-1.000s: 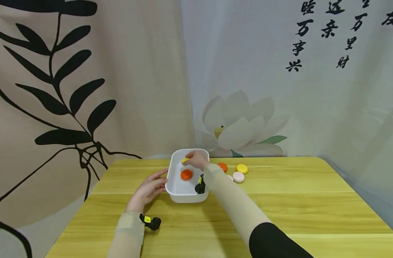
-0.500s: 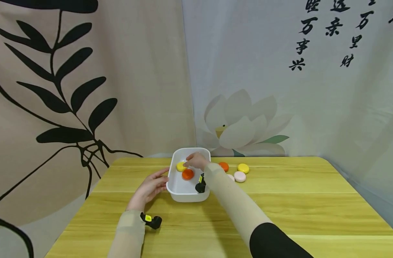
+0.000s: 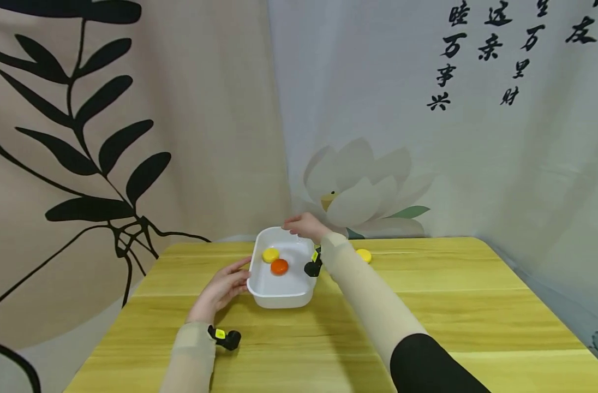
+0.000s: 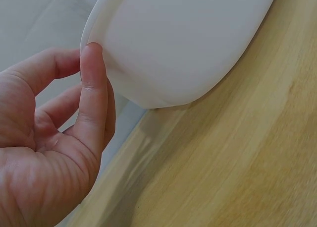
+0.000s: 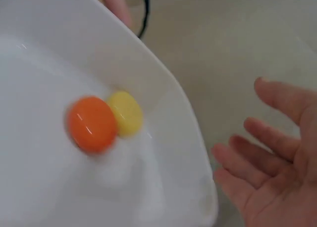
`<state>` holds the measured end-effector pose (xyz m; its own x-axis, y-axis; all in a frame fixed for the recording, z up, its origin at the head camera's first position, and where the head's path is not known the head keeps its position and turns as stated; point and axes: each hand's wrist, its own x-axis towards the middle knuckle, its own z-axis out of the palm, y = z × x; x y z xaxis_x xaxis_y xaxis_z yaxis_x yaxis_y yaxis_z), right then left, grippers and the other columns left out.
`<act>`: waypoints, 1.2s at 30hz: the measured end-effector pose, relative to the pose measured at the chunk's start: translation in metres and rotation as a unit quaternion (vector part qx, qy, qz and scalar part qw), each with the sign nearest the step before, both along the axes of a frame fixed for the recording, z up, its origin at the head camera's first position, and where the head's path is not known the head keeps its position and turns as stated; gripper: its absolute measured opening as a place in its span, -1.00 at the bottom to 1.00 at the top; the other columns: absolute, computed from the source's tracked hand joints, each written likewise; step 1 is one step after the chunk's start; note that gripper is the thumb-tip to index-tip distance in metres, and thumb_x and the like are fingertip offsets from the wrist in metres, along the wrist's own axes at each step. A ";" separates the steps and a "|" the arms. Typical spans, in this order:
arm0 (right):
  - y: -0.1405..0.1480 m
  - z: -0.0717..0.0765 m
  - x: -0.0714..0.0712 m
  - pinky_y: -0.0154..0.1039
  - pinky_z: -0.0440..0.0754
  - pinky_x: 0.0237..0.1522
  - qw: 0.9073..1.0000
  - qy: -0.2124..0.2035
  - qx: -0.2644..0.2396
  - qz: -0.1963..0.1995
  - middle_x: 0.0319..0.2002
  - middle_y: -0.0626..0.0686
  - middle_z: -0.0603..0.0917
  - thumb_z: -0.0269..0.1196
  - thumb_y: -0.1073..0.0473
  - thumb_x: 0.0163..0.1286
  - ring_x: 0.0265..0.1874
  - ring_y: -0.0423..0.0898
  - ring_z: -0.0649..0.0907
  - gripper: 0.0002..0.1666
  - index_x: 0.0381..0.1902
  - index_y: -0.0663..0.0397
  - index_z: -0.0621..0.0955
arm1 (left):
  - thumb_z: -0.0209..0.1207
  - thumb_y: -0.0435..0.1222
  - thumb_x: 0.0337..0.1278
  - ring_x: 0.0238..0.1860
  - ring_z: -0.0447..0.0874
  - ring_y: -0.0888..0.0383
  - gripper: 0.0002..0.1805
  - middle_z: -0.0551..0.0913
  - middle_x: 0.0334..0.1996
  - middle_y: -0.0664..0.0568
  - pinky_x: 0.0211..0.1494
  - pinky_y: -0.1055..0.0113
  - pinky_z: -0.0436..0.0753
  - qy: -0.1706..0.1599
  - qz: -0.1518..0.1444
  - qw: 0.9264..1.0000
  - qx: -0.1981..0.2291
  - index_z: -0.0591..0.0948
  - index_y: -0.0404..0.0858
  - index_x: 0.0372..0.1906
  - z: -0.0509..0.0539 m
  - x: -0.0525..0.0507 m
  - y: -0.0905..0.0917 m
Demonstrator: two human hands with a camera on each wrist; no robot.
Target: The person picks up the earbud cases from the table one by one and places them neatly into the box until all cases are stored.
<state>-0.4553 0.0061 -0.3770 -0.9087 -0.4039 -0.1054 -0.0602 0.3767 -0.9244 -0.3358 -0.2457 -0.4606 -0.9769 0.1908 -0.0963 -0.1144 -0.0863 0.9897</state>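
Note:
A white rectangular tub [image 3: 281, 301] stands near the table's far edge. In it lie a glossy orange round disc [image 3: 279, 267] and a yellow disc [image 3: 270, 255], which look close together or touching in the right wrist view. My left hand [image 3: 222, 289] rests with extended fingers against the tub's left side; in the left wrist view, its fingertips [image 4: 91, 51] touch the white wall near the rim. My right hand [image 3: 306, 225] is over the tub's far right rim. The right wrist view shows that hand [image 5: 272, 157] beside the rim, fingers apart and holding nothing.
Another yellow disc [image 3: 364, 255] lies on the wooden table [image 3: 426, 305], partly behind my right forearm. Behind the table's far edge hangs a printed curtain [image 3: 220, 136]. A small black camera is strapped to each wrist.
The yellow disc, earlier at my right fingers, now lies free beside the orange one. My right hand has risen up and away toward the far right rim. The left hand stays put.

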 end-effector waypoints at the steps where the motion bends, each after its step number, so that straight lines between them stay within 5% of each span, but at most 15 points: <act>1: 0.006 0.003 -0.002 -0.03 0.41 0.25 1.000 0.001 -0.009 0.005 0.19 0.16 0.55 0.23 0.11 0.40 0.15 0.11 0.54 -0.49 0.24 0.23 0.52 | 0.05 -0.44 0.36 -0.35 0.61 0.18 -0.36 0.62 -0.14 -0.16 -0.22 0.40 0.64 0.002 -0.002 1.000 -0.002 0.16 -0.35 0.47 0.000 0.000 -0.001; 13: 0.097 0.009 -0.004 0.01 0.33 0.30 0.997 0.004 -0.076 -0.024 0.30 0.31 0.40 0.14 0.14 0.47 0.26 0.25 0.41 -0.41 0.32 0.38 0.36 | 0.05 -0.43 0.36 -0.31 0.62 0.13 -0.38 0.60 -0.07 -0.23 -0.21 0.39 0.65 -0.008 0.008 1.000 -0.010 0.19 -0.33 0.47 -0.002 0.000 -0.006; 24: 0.170 -0.033 0.007 0.12 0.22 0.34 0.994 0.001 -0.080 -0.075 0.31 0.36 0.37 0.14 0.10 0.47 0.31 0.23 0.36 -0.38 0.34 0.38 0.35 | 0.10 -0.40 0.35 -0.30 0.63 0.14 -0.33 0.62 -0.12 -0.12 -0.21 0.38 0.65 -0.015 0.003 1.000 0.001 0.16 -0.30 0.49 -0.003 0.001 -0.007; 29: 0.192 -0.054 0.017 0.17 0.20 0.34 0.992 0.013 -0.081 -0.094 0.30 0.40 0.34 0.10 0.23 0.47 0.29 0.27 0.35 -0.44 0.31 0.45 0.34 | 0.12 -0.39 0.34 -0.31 0.63 0.15 -0.32 0.64 -0.12 -0.12 -0.20 0.38 0.66 -0.014 -0.003 1.000 0.009 0.15 -0.30 0.49 -0.002 0.001 -0.005; 36: 0.206 -0.083 0.023 -0.02 0.35 0.27 0.994 0.026 -0.056 -0.090 0.30 0.43 0.33 0.07 0.44 0.36 0.29 0.25 0.34 -0.44 0.31 0.53 0.31 | 0.08 -0.41 0.36 -0.31 0.64 0.16 -0.35 0.64 -0.12 -0.12 -0.21 0.41 0.65 -0.007 -0.008 1.000 0.017 0.16 -0.32 0.48 -0.002 0.000 -0.001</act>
